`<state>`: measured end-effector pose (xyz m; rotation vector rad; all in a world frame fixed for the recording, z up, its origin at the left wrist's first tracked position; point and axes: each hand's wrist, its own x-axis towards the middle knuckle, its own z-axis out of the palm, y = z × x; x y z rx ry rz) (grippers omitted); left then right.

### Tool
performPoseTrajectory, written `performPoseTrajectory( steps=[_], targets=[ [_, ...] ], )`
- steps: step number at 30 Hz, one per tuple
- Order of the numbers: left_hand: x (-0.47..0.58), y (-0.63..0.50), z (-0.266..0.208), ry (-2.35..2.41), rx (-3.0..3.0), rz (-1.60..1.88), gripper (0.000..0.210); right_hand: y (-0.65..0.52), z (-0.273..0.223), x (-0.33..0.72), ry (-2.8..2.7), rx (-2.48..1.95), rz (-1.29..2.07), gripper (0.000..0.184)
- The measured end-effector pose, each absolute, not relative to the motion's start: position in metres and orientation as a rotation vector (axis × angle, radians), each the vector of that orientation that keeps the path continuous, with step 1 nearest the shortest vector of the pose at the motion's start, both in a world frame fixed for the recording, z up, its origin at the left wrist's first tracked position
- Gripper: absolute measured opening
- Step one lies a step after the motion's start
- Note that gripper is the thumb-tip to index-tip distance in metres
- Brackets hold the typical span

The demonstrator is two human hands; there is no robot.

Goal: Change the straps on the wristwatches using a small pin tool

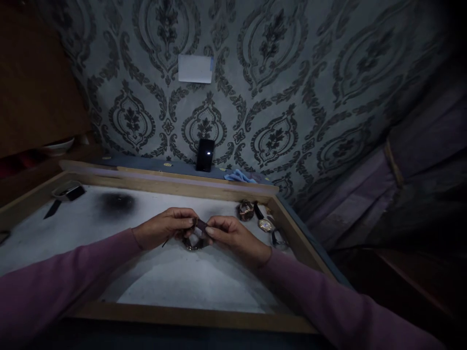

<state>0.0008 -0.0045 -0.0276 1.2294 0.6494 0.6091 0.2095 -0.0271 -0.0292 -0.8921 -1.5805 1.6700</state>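
Over the tray's white floor, I hold a wristwatch (193, 244) with a dark brown strap between both hands. My left hand (168, 226) is closed, thumb and fingers pinching one part of the strap. With its thumb on top, my right hand (233, 236) pinches the other side of the strap. The watch loop hangs below my fingertips, its dial not clearly visible. Right of my right hand lie a brown-and-gold watch (245, 210), a watch with a black strap and gold case (265, 224), and a dark watch (279, 239).
A wooden-rimmed tray (189, 315) surrounds the work. In its far left corner lies a box-like item (68, 191) with a dark strap. Behind the rim are a phone (205, 155) leaning on the wall and a blue cloth (240, 176). A purple curtain (365, 194) hangs at right.
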Motion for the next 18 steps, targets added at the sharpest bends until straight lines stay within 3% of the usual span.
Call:
performPoseTrajectory(
  steps=[18],
  targets=[
    [0.0080,-0.0110,-0.0269,0.659,1.384,0.587,0.041,-0.0337,-0.0238,0.2052,-1.541,-0.848,1.701,0.039]
  ],
)
